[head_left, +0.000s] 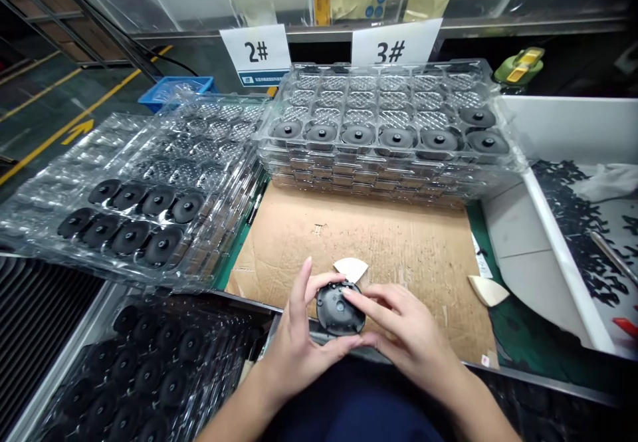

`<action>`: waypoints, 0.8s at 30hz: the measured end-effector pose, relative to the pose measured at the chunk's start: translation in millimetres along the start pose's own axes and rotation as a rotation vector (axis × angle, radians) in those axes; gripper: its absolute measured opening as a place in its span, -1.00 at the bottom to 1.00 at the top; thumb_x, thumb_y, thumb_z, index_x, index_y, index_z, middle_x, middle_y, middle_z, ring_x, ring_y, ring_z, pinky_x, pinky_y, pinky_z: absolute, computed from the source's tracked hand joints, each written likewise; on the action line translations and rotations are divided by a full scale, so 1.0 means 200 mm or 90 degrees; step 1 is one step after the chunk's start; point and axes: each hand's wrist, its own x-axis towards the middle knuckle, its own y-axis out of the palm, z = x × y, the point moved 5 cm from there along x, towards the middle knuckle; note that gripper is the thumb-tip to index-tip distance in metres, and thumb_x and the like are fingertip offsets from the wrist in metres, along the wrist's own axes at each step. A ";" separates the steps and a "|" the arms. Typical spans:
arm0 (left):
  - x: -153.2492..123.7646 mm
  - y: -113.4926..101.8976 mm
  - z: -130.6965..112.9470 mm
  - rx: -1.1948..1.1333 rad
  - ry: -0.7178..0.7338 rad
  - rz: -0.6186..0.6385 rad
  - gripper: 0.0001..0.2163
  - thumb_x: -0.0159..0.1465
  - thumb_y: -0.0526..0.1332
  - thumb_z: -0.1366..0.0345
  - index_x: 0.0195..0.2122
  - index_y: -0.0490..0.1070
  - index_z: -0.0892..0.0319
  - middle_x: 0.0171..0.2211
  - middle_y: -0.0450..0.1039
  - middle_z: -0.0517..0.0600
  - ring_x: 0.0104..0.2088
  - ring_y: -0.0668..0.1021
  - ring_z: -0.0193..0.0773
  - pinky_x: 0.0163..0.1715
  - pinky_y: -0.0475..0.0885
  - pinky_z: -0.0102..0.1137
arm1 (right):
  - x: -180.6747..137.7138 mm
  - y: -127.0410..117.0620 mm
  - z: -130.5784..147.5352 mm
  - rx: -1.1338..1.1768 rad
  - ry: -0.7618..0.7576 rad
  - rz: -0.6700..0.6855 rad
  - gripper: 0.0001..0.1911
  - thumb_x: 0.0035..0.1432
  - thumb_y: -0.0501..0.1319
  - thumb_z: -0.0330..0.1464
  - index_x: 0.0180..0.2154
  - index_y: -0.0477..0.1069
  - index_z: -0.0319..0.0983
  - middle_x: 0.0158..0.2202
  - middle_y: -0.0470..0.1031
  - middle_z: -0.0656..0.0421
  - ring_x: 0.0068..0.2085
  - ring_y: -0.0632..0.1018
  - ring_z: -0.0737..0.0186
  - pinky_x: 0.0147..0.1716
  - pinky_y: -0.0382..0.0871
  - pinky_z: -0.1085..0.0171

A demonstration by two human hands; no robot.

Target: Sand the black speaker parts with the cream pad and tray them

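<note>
Between my hands, just above the near edge of the cardboard, is a rounded black plastic cover (331, 316). Its upturned face shows small pegs along the edge and a round mark in the middle. My left hand (299, 345) grips it by the left side, thumb along the lower edge and fingers behind the rim. The fingers of my right hand (411, 329) press on the cover's upper right face, with the thumb at its lower edge. Just beyond the cover, a white fan-shaped piece (351, 268) lies on the cardboard (399, 236).
Stacked clear trays (379, 169) at the back and more trays (209, 183) on the left hold similar black covers. Another tray of covers (149, 375) sits lower left. On the right, a white bin (563, 256) contains small black parts; a second fan-shaped piece (488, 290) lies beside it.
</note>
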 end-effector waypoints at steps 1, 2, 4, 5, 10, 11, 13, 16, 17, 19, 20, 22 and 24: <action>-0.01 0.00 0.01 -0.020 -0.024 -0.001 -0.08 0.08 0.31 0.31 0.25 -0.41 0.14 0.00 0.31 0.15 0.03 0.38 -0.16 0.06 0.26 -0.23 | 0.00 -0.01 0.01 0.036 0.010 -0.010 -0.52 0.22 0.14 -0.28 0.16 0.12 0.01 -0.12 0.33 0.12 -0.19 0.37 0.14 -0.24 0.29 0.16; -0.02 0.00 0.02 -0.043 -0.049 -0.002 -0.10 0.09 0.31 0.27 0.25 -0.39 0.13 -0.01 0.31 0.13 0.02 0.39 -0.16 0.04 0.27 -0.24 | 0.01 -0.02 0.01 0.085 0.027 -0.022 -0.57 0.22 0.15 -0.29 0.12 0.19 0.02 -0.15 0.32 0.13 -0.18 0.37 0.16 -0.24 0.29 0.19; -0.04 -0.01 0.03 -0.093 -0.097 0.005 -0.11 0.09 0.30 0.20 0.25 -0.36 0.10 -0.05 0.33 0.08 -0.02 0.40 -0.17 0.02 0.27 -0.26 | 0.01 -0.03 0.02 0.205 0.074 -0.036 -0.67 0.21 0.16 -0.32 0.02 0.31 0.03 -0.18 0.31 0.17 -0.17 0.38 0.21 -0.20 0.28 0.25; -0.04 -0.01 0.04 -0.113 -0.119 0.017 -0.12 0.08 0.29 0.18 0.24 -0.36 0.08 -0.06 0.34 0.06 -0.04 0.40 -0.18 0.01 0.27 -0.26 | 0.01 -0.03 0.03 0.267 0.104 -0.036 -0.70 0.20 0.17 -0.34 -0.02 0.35 0.03 -0.18 0.32 0.19 -0.17 0.38 0.24 -0.19 0.28 0.27; -0.08 0.02 0.04 -0.165 -0.197 0.137 -0.11 0.09 0.26 0.08 0.24 -0.39 0.05 -0.04 0.33 0.06 -0.02 0.39 -0.14 0.03 0.21 -0.24 | 0.05 0.00 0.07 0.499 0.228 0.059 -0.63 0.16 0.22 -0.39 0.01 0.32 0.00 -0.27 0.45 0.25 -0.29 0.42 0.31 -0.26 0.28 0.32; -0.08 0.03 0.03 -0.175 -0.205 0.160 -0.10 0.08 0.25 0.06 0.25 -0.41 0.06 -0.04 0.33 0.06 0.00 0.38 -0.12 0.05 0.19 -0.23 | 0.06 0.00 0.08 0.527 0.238 0.084 -0.62 0.14 0.24 -0.40 0.00 0.33 -0.01 -0.31 0.46 0.26 -0.30 0.42 0.33 -0.28 0.28 0.34; -0.08 0.04 0.02 -0.212 -0.215 0.192 -0.09 0.07 0.25 0.01 0.25 -0.41 0.07 -0.02 0.33 0.08 0.04 0.36 -0.11 0.10 0.13 -0.23 | 0.08 0.01 0.10 0.585 0.245 0.114 -0.62 0.09 0.28 -0.43 -0.03 0.37 -0.04 -0.36 0.47 0.27 -0.34 0.43 0.38 -0.30 0.28 0.38; -0.08 0.05 0.00 -0.282 -0.228 0.212 -0.07 0.03 0.24 -0.06 0.24 -0.37 0.06 -0.02 0.32 0.09 0.05 0.36 -0.09 0.14 0.07 -0.20 | 0.09 0.01 0.12 0.688 0.249 0.158 -0.64 0.06 0.30 -0.47 -0.07 0.42 -0.12 -0.39 0.50 0.26 -0.35 0.46 0.42 -0.29 0.30 0.43; -0.08 0.05 0.00 -0.299 -0.232 0.221 -0.07 0.02 0.25 -0.07 0.24 -0.37 0.05 -0.04 0.34 0.08 0.02 0.39 -0.09 0.13 0.08 -0.18 | 0.09 0.01 0.13 0.720 0.252 0.172 -0.66 0.06 0.30 -0.48 -0.09 0.43 -0.14 -0.40 0.50 0.25 -0.36 0.47 0.43 -0.30 0.31 0.44; -0.08 0.06 -0.01 -0.327 -0.238 0.247 -0.03 -0.01 0.27 -0.07 0.24 -0.38 0.03 -0.11 0.38 0.05 -0.04 0.43 -0.09 0.10 0.12 -0.14 | 0.08 0.03 0.13 0.768 0.266 0.197 -0.70 0.03 0.32 -0.47 -0.14 0.47 -0.18 -0.41 0.50 0.24 -0.38 0.48 0.44 -0.32 0.33 0.46; -0.09 0.06 -0.01 -0.338 -0.242 0.258 -0.01 -0.04 0.29 -0.06 0.24 -0.39 0.01 -0.14 0.39 0.04 -0.07 0.45 -0.09 0.09 0.14 -0.12 | 0.08 0.03 0.14 0.783 0.275 0.205 -0.72 0.01 0.34 -0.47 -0.17 0.48 -0.19 -0.42 0.50 0.24 -0.38 0.49 0.44 -0.32 0.34 0.46; -0.09 0.07 -0.01 -0.349 -0.242 0.273 0.04 -0.08 0.34 -0.03 0.24 -0.41 -0.03 -0.15 0.40 0.02 -0.09 0.46 -0.08 0.08 0.14 -0.08 | 0.05 0.05 0.14 0.801 0.293 0.217 -0.73 -0.03 0.36 -0.45 -0.21 0.49 -0.22 -0.41 0.50 0.22 -0.37 0.51 0.42 -0.32 0.37 0.44; -0.09 0.06 -0.01 -0.338 -0.232 0.275 0.05 -0.09 0.36 0.01 0.24 -0.41 -0.04 -0.13 0.40 0.04 -0.07 0.46 -0.06 0.08 0.14 -0.06 | 0.03 0.05 0.14 0.798 0.311 0.202 -0.76 -0.04 0.36 -0.44 -0.24 0.47 -0.24 -0.38 0.51 0.20 -0.34 0.53 0.37 -0.30 0.40 0.40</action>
